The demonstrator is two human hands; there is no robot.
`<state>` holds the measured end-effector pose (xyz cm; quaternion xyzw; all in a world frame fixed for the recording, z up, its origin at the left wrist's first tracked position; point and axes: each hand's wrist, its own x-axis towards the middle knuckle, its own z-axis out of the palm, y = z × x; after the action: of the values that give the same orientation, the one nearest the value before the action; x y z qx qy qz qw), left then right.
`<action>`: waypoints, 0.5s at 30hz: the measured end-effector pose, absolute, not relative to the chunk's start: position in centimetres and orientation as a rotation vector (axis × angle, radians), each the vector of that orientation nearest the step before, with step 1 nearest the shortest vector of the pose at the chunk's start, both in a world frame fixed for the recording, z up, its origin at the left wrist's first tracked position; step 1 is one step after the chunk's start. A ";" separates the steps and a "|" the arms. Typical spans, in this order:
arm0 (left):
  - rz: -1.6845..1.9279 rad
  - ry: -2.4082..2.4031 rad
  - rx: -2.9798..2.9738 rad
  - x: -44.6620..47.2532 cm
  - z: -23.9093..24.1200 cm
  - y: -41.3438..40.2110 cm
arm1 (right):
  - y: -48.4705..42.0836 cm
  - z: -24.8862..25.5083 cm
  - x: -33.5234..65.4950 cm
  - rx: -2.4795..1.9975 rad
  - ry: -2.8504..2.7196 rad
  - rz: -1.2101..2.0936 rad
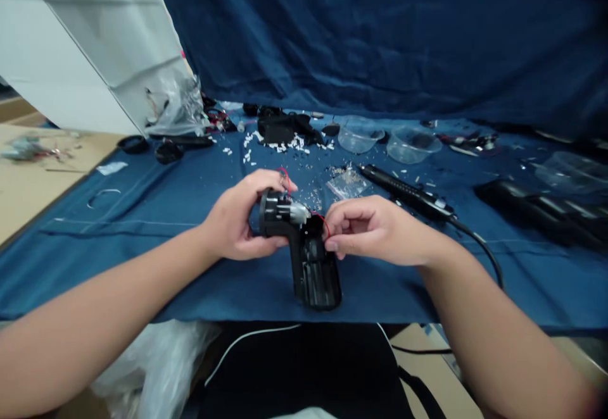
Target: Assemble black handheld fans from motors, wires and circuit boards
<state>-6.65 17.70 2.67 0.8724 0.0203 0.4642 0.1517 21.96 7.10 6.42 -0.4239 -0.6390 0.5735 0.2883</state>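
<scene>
My left hand (244,216) is wrapped round the round end of a black pistol-shaped tool housing (297,245), thumb below and fingers above. The housing is opened up, so a silver motor (299,212) shows inside its top and the hollow handle points toward me. Thin red wire (321,218) runs out beside the motor; another loop rises near my left fingertips. My right hand (358,229) is closed at the housing's right side, thumb and fingertips pinching the red wire.
Right of the hands lies a black corded electric screwdriver (408,192). Near it is a small clear bag of screws (348,181). Clear plastic bowls (413,145), scattered white bits (294,143) and black parts (287,129) line the back. Black housings (536,210) lie far right.
</scene>
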 end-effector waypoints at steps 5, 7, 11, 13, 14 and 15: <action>1.294 0.040 2.498 -6.7 2.2 18.3 | 6.9 6.5 21.9 -1.154 -1.713 1.546; 1.264 0.025 2.499 -6.8 2.4 18.3 | 6.9 6.5 21.9 -1.159 -1.735 1.523; 1.157 0.143 2.510 -7.5 3.1 17.4 | 6.9 6.4 22.0 -1.228 -1.805 1.416; 1.063 0.312 2.509 -8.4 3.3 16.3 | 6.6 6.5 22.0 -1.273 -1.920 1.222; 1.017 0.398 2.493 -8.9 3.3 15.5 | 6.3 6.6 22.0 -1.275 -2.005 1.084; 0.980 0.471 2.469 -9.4 3.2 14.5 | 6.0 6.6 22.0 -1.254 -2.094 0.939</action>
<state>-9.37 14.51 3.22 0.8928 0.1704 0.3543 0.2199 21.97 6.04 6.62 -0.4631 -0.7732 0.3465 0.2600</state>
